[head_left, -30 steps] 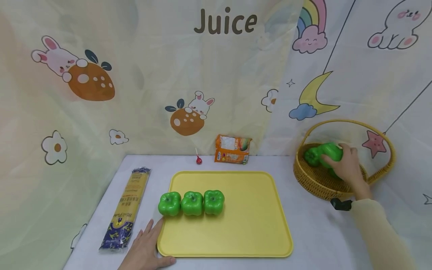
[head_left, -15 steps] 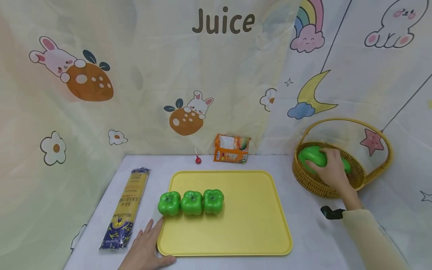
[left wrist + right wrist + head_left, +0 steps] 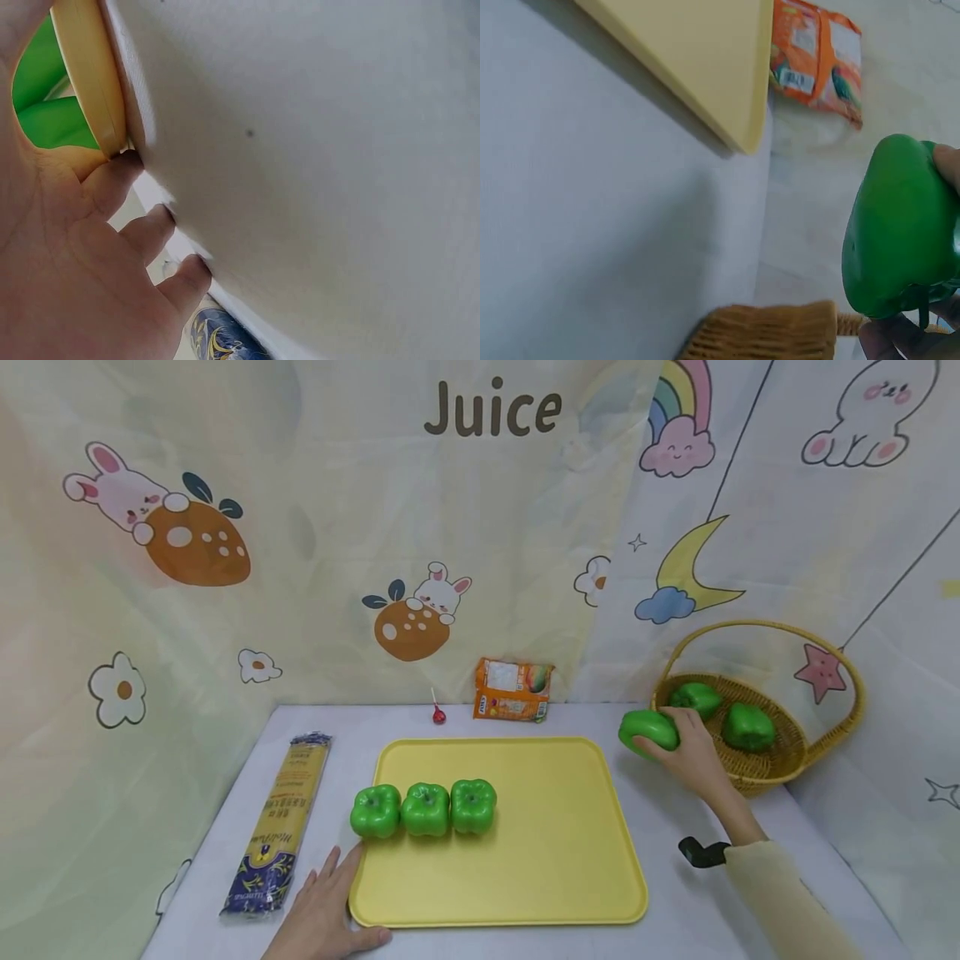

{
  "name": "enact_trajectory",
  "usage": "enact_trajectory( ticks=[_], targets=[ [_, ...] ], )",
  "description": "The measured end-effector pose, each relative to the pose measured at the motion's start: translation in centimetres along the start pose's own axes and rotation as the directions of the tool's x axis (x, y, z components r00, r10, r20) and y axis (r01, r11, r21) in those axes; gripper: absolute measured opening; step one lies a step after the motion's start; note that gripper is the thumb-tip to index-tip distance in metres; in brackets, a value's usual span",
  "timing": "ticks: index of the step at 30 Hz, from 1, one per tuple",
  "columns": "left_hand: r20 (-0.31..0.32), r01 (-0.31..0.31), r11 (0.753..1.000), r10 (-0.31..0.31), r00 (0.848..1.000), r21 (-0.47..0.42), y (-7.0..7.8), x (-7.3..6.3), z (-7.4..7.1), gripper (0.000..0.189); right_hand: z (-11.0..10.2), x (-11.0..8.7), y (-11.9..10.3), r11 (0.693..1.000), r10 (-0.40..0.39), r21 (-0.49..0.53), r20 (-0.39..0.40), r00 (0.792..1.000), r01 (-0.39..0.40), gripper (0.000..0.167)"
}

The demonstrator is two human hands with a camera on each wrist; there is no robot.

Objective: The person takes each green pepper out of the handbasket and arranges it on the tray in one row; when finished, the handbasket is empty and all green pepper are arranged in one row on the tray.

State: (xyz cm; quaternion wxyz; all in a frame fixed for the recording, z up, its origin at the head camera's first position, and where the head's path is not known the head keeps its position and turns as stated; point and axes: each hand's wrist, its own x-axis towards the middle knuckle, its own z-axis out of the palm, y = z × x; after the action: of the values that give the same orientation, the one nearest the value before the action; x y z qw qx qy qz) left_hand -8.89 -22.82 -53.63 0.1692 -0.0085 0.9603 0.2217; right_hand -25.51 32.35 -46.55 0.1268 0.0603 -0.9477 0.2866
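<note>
My right hand (image 3: 686, 752) grips a green bell pepper (image 3: 648, 732) just left of the wicker basket (image 3: 776, 768), above the table. In the right wrist view the same pepper (image 3: 900, 229) fills the right side, with thumb and fingers at its ends. Two more peppers, one at the back (image 3: 696, 698) and one nearer the front (image 3: 748, 727), lie in the basket. Three green peppers (image 3: 426, 810) stand in a row on the left part of the yellow tray (image 3: 555, 860). My left hand (image 3: 322, 910) lies with spread fingers against the tray's left edge.
A spaghetti packet (image 3: 277, 827) lies left of the tray. Behind the tray are a red lollipop (image 3: 438, 716) and an orange snack packet (image 3: 513, 690) by the printed backdrop cloth (image 3: 315, 543). The basket's tall handle (image 3: 855, 693) arches over its opening.
My right hand has lifted a pepper out of the basket and carried it left past the rim. The left hand and the three peppers on the tray have stayed in place.
</note>
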Motion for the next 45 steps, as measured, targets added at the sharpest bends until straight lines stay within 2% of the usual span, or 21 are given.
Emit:
enact_trajectory(
  ticks=[5, 9, 15, 23, 29, 37, 40, 45],
  targets=[
    [-0.001, -0.002, 1.000, 0.002, 1.000, 0.005, -0.1, 0.1, 0.1, 0.143, 1.5, -0.5, -1.3, 0.997, 0.032, 0.070, 0.057, 0.998, -0.036, 0.086],
    [0.004, 0.000, 1.000, 0.000, 1.000, 0.002, -0.1, 0.1, 0.1, 0.143, 2.5, -0.9, -2.2, 0.994, 0.030, 0.097, 0.090, 0.995, -0.039, 0.083],
    [0.005, 0.004, 1.000, -0.004, 1.000, 0.000, -0.1, 0.2, 0.1, 0.143, 4.1, -1.3, -3.7, 0.995, -0.030, 0.099, 0.104, 0.994, 0.019, 0.071],
    [0.008, 0.012, 1.000, -0.012, 1.000, -0.005, 0.1, 0.2, 0.0, 0.143, 6.6, -1.7, -4.7, 0.977, -0.179, 0.120, 0.030, 0.983, 0.174, 0.056],
    [0.025, 0.027, 1.000, -0.026, 0.999, -0.016, 0.2, 0.3, -0.1, 0.142, 8.0, -2.0, -5.7, 0.968, -0.212, 0.148, 0.070, 0.975, 0.200, 0.056],
    [0.017, 0.017, 1.000, -0.017, 1.000, -0.011, 0.0, 0.2, 0.0, 0.143, 9.8, -2.4, -7.3, 0.946, -0.291, 0.187, 0.123, 0.949, 0.265, 0.057],
    [0.030, 0.028, 0.999, -0.027, 0.999, -0.017, 0.0, 0.3, 0.0, 0.143, 10.3, -2.6, -8.0, 0.951, -0.280, 0.183, 0.155, 0.947, 0.251, 0.065],
    [0.041, 0.040, 0.999, -0.039, 0.998, -0.023, 0.0, 0.4, 0.0, 0.143, 10.8, -2.7, -9.0, 0.964, -0.213, 0.205, 0.202, 0.956, 0.171, 0.076]
  ],
)
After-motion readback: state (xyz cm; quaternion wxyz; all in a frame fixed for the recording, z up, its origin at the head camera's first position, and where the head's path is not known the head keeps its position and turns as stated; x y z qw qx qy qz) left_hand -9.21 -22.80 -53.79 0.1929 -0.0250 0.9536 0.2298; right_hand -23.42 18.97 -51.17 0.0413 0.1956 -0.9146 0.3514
